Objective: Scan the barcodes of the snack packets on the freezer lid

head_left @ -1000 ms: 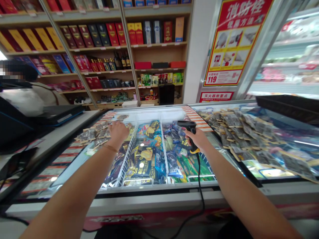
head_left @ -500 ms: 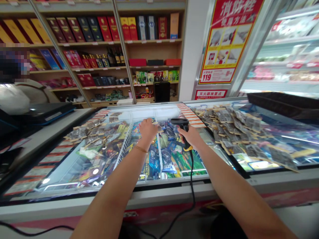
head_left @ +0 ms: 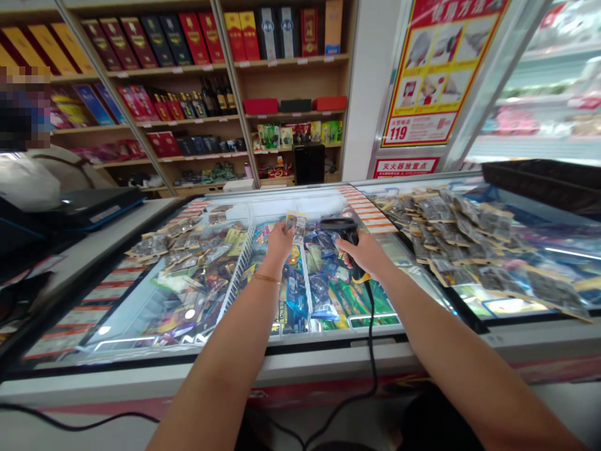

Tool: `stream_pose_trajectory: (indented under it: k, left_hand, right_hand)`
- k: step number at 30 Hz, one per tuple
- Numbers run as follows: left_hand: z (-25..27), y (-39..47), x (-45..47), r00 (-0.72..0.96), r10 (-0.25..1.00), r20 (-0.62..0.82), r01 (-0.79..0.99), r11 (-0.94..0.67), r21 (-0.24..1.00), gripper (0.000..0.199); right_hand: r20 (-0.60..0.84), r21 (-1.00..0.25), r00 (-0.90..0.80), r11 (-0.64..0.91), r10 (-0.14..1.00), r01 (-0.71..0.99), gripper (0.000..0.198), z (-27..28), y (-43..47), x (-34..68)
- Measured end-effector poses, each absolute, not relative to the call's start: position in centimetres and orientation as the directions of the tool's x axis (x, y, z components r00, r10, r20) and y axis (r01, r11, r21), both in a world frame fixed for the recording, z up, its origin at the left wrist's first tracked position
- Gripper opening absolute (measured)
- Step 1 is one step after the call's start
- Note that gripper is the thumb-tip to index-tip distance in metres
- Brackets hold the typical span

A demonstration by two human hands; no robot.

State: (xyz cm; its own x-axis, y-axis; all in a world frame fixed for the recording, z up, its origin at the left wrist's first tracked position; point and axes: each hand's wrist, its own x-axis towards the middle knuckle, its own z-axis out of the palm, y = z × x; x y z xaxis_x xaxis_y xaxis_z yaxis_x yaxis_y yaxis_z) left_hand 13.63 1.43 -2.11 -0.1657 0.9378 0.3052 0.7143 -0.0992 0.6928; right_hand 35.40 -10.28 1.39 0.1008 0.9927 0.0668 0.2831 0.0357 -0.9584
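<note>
My left hand [head_left: 280, 242] pinches a small flat packet [head_left: 297, 222] with a pale, printed label side turned up, over the freezer's glass top. A black handheld barcode scanner [head_left: 353, 241] is gripped in my right hand [head_left: 367, 254], its head pointing left toward the packet. From its yellow-edged base a black cable [head_left: 372, 338] hangs down over the freezer front. Similar packets lie in a pile [head_left: 446, 225] on the glass to the right, and a smaller pile [head_left: 176, 241] lies to the left.
The chest freezer [head_left: 310, 351] holds colourful packages in wire-divided sections below the glass. A dark tray [head_left: 539, 188] lies at the right back. At far left, a person [head_left: 23, 178] is near a black counter device [head_left: 101, 207]. Shelves [head_left: 291, 66] of boxes stand behind.
The packet in my left hand has been turned up so its label shows beside the scanner. The view has tilted slightly down; my right hand still holds the scanner.
</note>
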Motion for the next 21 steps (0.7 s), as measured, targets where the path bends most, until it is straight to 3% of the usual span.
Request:
stream_pose_trajectory:
  k: [8, 15, 21]
  left_hand:
    - [-2.6, 1.7, 13.0, -0.347, 0.898, 0.272, 0.396, -0.122, 0.910, 0.024]
    - [-2.9, 2.0, 13.1, -0.394, 0.898, 0.197, 0.234, -0.109, 0.966, 0.028]
    - [-3.2, 2.1, 12.8, -0.393, 0.902, 0.182, 0.201, -0.109, 0.974, 0.031]
  right_hand:
    - [0.101, -0.927, 0.020, 0.087, 0.995, 0.364, 0.017, 1.8, -11.2, 35.0]
    - [0.103, -0.888, -0.003, 0.093, 0.995, 0.451, 0.015, 2.8, -12.0, 34.5]
    - [0.096, -0.887, -0.017, 0.094, 0.995, 0.452, 0.017, 3.0, -12.3, 34.4]
